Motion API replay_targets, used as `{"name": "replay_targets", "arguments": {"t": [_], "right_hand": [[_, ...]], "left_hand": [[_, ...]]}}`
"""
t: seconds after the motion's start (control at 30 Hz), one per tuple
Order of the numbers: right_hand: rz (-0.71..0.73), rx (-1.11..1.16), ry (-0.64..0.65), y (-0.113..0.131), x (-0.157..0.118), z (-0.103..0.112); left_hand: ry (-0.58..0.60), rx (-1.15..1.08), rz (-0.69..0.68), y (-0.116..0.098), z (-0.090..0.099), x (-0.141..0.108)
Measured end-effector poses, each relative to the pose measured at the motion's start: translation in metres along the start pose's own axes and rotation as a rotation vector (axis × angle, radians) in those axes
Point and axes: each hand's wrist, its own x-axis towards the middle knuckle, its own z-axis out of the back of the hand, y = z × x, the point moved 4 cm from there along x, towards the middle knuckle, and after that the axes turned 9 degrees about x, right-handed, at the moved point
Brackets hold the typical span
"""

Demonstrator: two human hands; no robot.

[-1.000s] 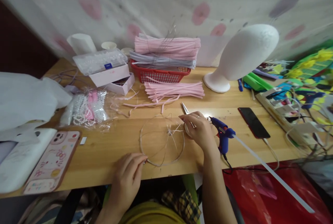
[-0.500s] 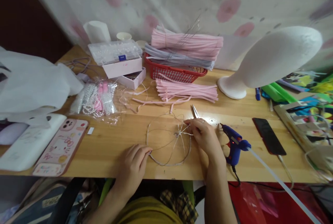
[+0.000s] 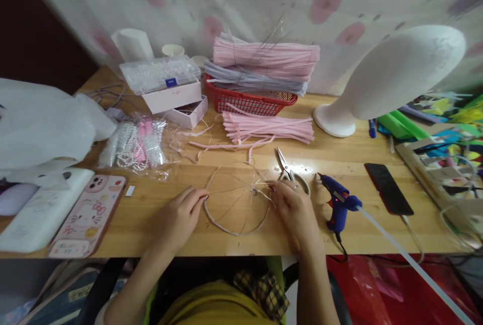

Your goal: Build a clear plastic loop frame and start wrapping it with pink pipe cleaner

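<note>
The wire hoop (image 3: 237, 235), with thin wires meeting off-centre inside it, is at the near side of the table (image 3: 139, 222), between my two hands. My left hand (image 3: 183, 217) pinches its left rim between thumb and fingertip. My right hand (image 3: 292, 207) has its fingertips together on wire at the right side; I can't tell which strand. Scissors (image 3: 284, 163) lie just beyond that hand, the glue gun (image 3: 337, 204) to its right. Farther back, pink stems (image 3: 267, 128) lie before a red basket (image 3: 245, 102).
</note>
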Motion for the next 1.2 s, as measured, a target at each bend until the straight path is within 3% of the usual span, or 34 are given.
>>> {"name": "replay_targets", "arguments": {"t": [0.3, 0.87, 0.97, 1.2], "right_hand": [[0.007, -0.041, -0.049, 0.015, -0.026, -0.004], [0.067, -0.095, -0.041, 0.011, -0.045, -0.009], [0.061, -0.103, -0.067, 0.011, -0.047, -0.010], [0.096, -0.102, -0.095, 0.011, -0.046, -0.013]], "left_hand": [[0.014, 0.022, 0.019, 0.011, -0.005, 0.009], [-0.033, -0.035, 0.014, 0.017, -0.004, 0.023], [0.002, -0.058, 0.008, 0.016, -0.008, 0.023], [-0.058, -0.063, -0.005, 0.015, -0.013, 0.017]]}}
